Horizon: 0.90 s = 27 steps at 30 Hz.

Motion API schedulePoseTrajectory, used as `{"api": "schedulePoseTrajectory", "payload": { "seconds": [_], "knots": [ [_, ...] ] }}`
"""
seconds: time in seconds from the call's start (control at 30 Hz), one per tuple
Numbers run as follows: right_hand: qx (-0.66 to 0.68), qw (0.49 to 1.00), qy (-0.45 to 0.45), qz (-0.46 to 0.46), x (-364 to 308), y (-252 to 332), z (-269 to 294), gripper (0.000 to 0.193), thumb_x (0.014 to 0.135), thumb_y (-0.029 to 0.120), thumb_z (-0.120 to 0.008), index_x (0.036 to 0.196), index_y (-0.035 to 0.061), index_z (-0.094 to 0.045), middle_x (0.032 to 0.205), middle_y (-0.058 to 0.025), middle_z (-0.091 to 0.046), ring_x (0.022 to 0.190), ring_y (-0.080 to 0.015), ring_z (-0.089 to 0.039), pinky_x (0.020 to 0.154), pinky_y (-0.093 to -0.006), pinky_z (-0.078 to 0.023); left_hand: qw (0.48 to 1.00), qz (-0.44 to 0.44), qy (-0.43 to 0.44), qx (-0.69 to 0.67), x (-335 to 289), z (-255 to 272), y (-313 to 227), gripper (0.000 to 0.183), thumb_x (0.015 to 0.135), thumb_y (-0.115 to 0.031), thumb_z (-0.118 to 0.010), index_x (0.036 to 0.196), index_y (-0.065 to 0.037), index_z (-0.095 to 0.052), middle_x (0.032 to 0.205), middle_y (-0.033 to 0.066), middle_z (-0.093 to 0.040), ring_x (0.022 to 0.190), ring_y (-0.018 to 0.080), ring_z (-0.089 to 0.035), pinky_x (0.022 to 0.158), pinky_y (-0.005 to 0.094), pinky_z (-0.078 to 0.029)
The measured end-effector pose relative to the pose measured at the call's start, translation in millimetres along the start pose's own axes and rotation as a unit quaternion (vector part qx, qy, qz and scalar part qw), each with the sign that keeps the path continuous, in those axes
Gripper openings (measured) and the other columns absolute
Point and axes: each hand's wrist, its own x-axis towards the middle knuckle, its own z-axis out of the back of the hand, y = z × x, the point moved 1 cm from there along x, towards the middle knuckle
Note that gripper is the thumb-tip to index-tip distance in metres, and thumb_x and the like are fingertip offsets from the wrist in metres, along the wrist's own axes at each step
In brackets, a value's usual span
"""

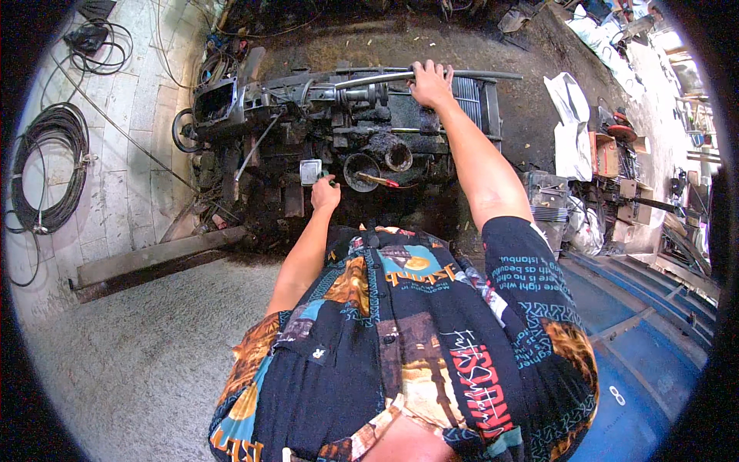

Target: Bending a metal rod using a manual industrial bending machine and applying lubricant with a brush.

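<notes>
My right hand (431,86) is closed over a long metal bar (373,79), which lies across the far side of a greasy, blackened machine (362,115). The bar sticks out past the machine's right end. Nearer me, my left hand (326,194) is low at the machine's front edge with its fingers curled; what they hold, if anything, I cannot make out. Just beyond its fingertips sits a small square pale box (310,172). To its right is a dark round bowl (360,171), with a red-handled tool (385,182) lying across its rim.
A slanted metal rod (258,146) leans at the machine's left. Coiled black cable (50,165) lies on the pale tiles, near a long beam (154,258). White sacks (570,127) and piled parts (616,154) stand at the right, above a blue metal surface (639,362).
</notes>
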Motion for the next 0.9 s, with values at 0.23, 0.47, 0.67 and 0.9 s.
{"api": "schedulePoseTrajectory", "payload": {
  "seconds": [0.23,0.47,0.67,0.9],
  "knots": [
    [-0.004,1.000,0.027,0.002,-1,6,2,0.055,0.082,0.026,-0.059,0.133,0.0119,-0.044,0.131,-0.0180,-0.046,0.129,-0.0376,-0.040,0.112,-0.0606,-0.018,0.999,0.032,0.019,-0.005,1,5,1,0.035,0.085,-0.024,-0.067,0.120,-0.019,-0.065,0.114,0.0139,-0.066,0.106,0.0330,-0.062,0.089,0.0437,-0.051],
    [-0.019,1.000,-0.001,0.002,3,-12,-8,0.052,0.084,0.033,-0.062,0.128,0.0131,-0.045,0.126,-0.0169,-0.047,0.126,-0.0378,-0.041,0.109,-0.0610,-0.020,0.999,0.028,0.042,0.009,-2,10,-10,0.035,0.085,-0.023,-0.067,0.119,-0.020,-0.066,0.114,0.0121,-0.067,0.107,0.0310,-0.062,0.091,0.0428,-0.051],
    [-0.020,0.999,-0.023,-0.011,6,-25,-12,0.048,0.084,0.034,-0.062,0.126,0.0147,-0.046,0.125,-0.0169,-0.048,0.125,-0.0383,-0.042,0.108,-0.0624,-0.022,0.998,0.009,0.058,0.014,-3,5,-15,0.036,0.084,-0.024,-0.068,0.119,-0.020,-0.066,0.112,0.0142,-0.067,0.107,0.0321,-0.062,0.091,0.0429,-0.051],
    [-0.017,1.000,-0.016,-0.012,3,-28,-10,0.042,0.085,0.026,-0.057,0.125,0.0169,-0.047,0.123,-0.0157,-0.050,0.123,-0.0364,-0.045,0.107,-0.0630,-0.024,0.996,-0.006,0.087,0.016,0,3,-7,0.037,0.084,-0.025,-0.068,0.121,-0.020,-0.065,0.116,0.0134,-0.066,0.108,0.0326,-0.062,0.091,0.0440,-0.051]
  ]
}}
